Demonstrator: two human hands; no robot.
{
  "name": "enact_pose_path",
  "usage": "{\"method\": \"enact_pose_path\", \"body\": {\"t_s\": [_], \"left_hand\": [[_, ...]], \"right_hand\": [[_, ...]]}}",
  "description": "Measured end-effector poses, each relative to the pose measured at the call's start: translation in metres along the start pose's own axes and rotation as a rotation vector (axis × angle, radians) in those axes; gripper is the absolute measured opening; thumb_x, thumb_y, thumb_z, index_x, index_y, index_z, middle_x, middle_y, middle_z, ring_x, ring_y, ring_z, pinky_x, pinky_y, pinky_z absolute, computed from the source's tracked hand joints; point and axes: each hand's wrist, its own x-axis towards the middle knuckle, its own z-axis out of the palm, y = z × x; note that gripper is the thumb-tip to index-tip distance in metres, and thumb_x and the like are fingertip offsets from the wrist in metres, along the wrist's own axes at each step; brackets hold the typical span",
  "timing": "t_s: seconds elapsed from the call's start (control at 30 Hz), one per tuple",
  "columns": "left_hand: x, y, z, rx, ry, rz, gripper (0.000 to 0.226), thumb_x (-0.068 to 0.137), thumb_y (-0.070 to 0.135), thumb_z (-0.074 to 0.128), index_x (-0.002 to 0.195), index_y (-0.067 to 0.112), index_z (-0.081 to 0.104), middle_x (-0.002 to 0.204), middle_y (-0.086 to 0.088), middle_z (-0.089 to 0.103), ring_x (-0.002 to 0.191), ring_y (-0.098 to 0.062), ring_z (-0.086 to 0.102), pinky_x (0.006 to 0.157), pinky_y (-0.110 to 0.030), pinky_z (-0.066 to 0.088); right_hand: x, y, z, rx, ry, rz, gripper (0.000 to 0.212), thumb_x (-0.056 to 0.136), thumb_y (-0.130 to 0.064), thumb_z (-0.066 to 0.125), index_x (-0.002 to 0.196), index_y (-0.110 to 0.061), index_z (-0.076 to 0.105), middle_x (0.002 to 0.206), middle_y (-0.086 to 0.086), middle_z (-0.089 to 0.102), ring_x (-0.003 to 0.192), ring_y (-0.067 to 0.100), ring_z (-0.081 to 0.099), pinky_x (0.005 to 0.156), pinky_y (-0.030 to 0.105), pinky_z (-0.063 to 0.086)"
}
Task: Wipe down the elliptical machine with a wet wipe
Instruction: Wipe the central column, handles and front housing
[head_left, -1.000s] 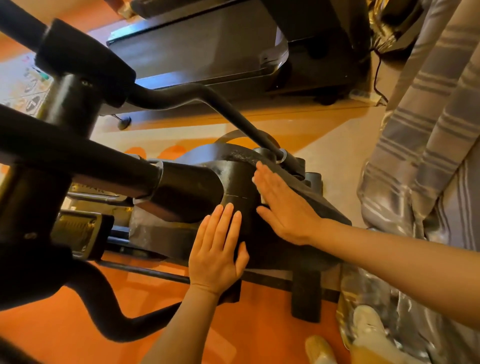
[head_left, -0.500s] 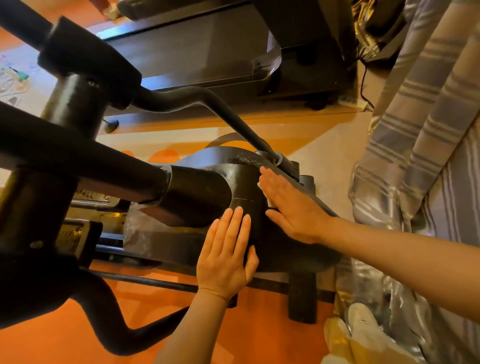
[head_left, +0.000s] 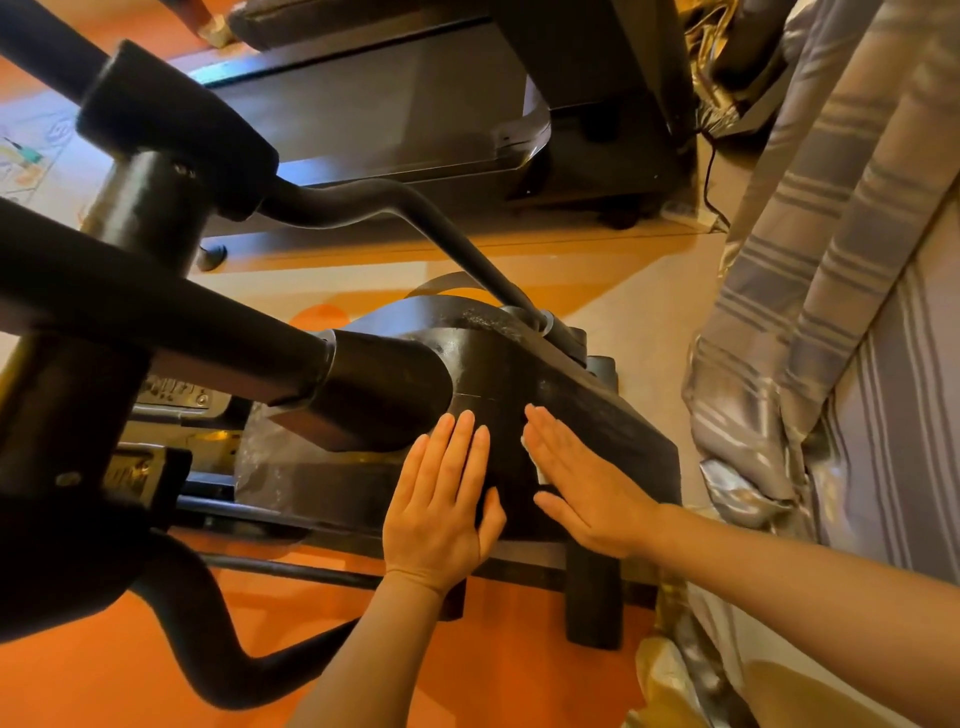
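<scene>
The black elliptical machine fills the left and middle of the head view; its rounded flywheel housing sits low at centre. My left hand lies flat on the housing's near side, fingers straight and together. Just to its right, my right hand presses flat on the housing with straight fingers. A small white edge of the wet wipe shows under the right palm; the rest of it is hidden by that hand.
Thick black handlebar tubes cross the left foreground. A curved crank arm runs down to the housing. A treadmill deck stands behind. Striped grey cloth hangs at the right. The floor is orange.
My right hand has slid down the housing with the wipe, from near the crank joint to beside my left hand. The left hand has stayed flat in about the same place.
</scene>
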Motion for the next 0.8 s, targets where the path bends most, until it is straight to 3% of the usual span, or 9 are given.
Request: {"method": "enact_pose_path", "body": {"t_s": [0.1, 0.27, 0.37, 0.57, 0.7, 0.8], "left_hand": [[0.000, 0.001, 0.000, -0.013, 0.020, -0.005, 0.054, 0.099, 0.034, 0.039, 0.145, 0.005, 0.042, 0.150, -0.018, 0.041, 0.143, -0.033, 0.034, 0.121, -0.043, 0.024], [0.003, 0.003, -0.001, -0.007, 0.039, -0.019, 0.053, 0.098, 0.034, 0.040, 0.143, 0.007, 0.042, 0.151, -0.016, 0.039, 0.143, -0.032, 0.034, 0.122, -0.042, 0.022], [0.003, 0.004, -0.002, 0.010, 0.027, -0.037, 0.052, 0.099, 0.034, 0.038, 0.143, 0.008, 0.042, 0.151, -0.015, 0.038, 0.142, -0.032, 0.035, 0.121, -0.042, 0.024], [0.003, 0.012, -0.008, 0.079, -0.036, -0.106, 0.049, 0.105, 0.034, 0.032, 0.146, 0.008, 0.037, 0.154, -0.015, 0.036, 0.143, -0.032, 0.033, 0.121, -0.046, 0.023], [0.010, 0.059, 0.003, 0.206, -0.039, -0.278, 0.055, 0.101, 0.033, 0.040, 0.148, 0.005, 0.036, 0.155, -0.018, 0.034, 0.147, -0.032, 0.026, 0.122, -0.048, 0.016], [0.013, 0.093, 0.030, 0.336, -0.043, -0.307, 0.055, 0.101, 0.036, 0.038, 0.149, 0.009, 0.041, 0.158, -0.012, 0.032, 0.149, -0.029, 0.022, 0.123, -0.050, 0.006]], "right_hand": [[0.025, 0.004, -0.009, 0.112, 0.092, 0.098, 0.063, 0.103, -0.040, 0.028, 0.150, -0.026, -0.012, 0.155, -0.019, -0.029, 0.147, 0.003, -0.017, 0.118, 0.020, -0.009], [0.057, 0.016, -0.020, 0.326, 0.205, 0.170, 0.063, 0.105, -0.027, 0.032, 0.148, -0.031, -0.014, 0.158, -0.015, -0.022, 0.147, 0.003, -0.014, 0.122, 0.035, 0.000], [0.055, 0.015, -0.017, 0.375, 0.236, 0.151, 0.059, 0.106, -0.025, 0.030, 0.150, -0.028, -0.009, 0.157, -0.017, -0.021, 0.147, 0.002, -0.015, 0.122, 0.035, -0.001], [0.008, 0.028, 0.010, 0.222, 0.083, -0.088, 0.052, 0.106, -0.031, 0.023, 0.153, -0.020, 0.003, 0.160, -0.017, -0.017, 0.149, 0.009, -0.011, 0.120, 0.024, -0.008], [0.000, 0.057, 0.014, 0.049, 0.073, -0.300, 0.051, 0.107, -0.037, 0.015, 0.154, -0.018, 0.006, 0.162, -0.010, -0.012, 0.150, 0.015, -0.005, 0.121, 0.032, -0.006], [0.016, 0.075, 0.012, 0.014, 0.169, -0.415, 0.050, 0.107, -0.029, 0.027, 0.154, -0.015, 0.015, 0.164, -0.001, 0.004, 0.151, 0.019, 0.006, 0.123, 0.037, 0.004]]}}
